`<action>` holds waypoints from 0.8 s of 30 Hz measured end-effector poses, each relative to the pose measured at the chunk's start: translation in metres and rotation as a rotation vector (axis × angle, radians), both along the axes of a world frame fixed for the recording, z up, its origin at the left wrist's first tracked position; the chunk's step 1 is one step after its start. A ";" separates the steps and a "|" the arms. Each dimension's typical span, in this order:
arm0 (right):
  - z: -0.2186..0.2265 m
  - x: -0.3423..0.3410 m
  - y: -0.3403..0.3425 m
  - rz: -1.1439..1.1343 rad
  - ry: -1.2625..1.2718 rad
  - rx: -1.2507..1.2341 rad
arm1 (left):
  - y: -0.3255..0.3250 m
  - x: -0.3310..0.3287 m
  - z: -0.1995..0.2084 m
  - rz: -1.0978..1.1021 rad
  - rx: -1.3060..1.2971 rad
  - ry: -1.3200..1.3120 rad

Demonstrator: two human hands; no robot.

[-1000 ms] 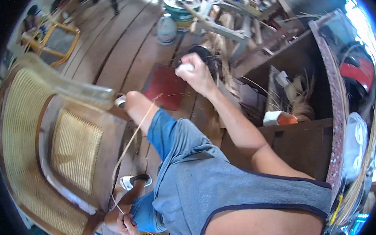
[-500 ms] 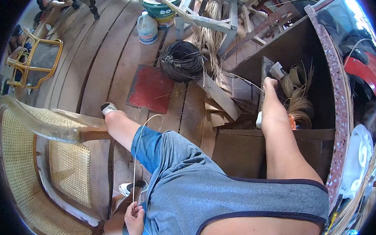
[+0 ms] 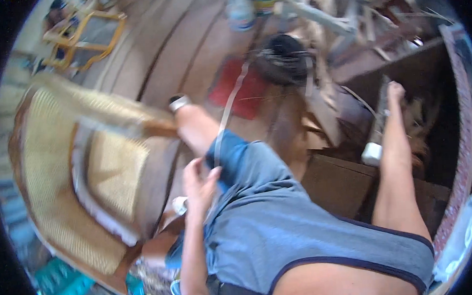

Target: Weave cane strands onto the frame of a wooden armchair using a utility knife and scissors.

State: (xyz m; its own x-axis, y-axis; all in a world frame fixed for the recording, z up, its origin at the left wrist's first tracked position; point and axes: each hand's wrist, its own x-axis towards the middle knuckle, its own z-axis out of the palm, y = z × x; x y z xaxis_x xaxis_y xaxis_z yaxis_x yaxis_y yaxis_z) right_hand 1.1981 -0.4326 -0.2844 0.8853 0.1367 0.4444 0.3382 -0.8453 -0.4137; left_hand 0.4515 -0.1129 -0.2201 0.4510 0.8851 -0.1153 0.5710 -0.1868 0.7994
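My left hand is raised in front of the blue shorts, beside the cane chair. Its fingers are closed on a thin, pale cane strand that runs up over my thigh toward the red mat. At the right, my right arm reaches over a dark wooden box. My right hand is closed at the top of a flat wooden piece in there; what its fingers grip is blurred. A small white object lies beside the forearm.
A chair with woven cane panels stands close at my left. Ahead on the plank floor are a black coil, a white jug and wooden frames. Farther left stands a yellow rattan chair frame.
My left hand has risen and moved forward with the cane strand. The whole view has shifted, so things appear farther right and higher. My right hand stays at the box.
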 end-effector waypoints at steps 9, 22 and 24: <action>0.167 -0.436 0.281 1.130 1.562 -0.205 | -0.013 -0.005 -0.019 0.101 0.015 -0.193; 0.087 -0.633 0.286 1.283 1.999 0.366 | -0.032 -0.118 0.070 0.289 -0.913 -0.503; 0.093 -0.636 0.290 1.201 1.978 0.425 | -0.040 -0.124 0.080 0.297 -0.894 -0.491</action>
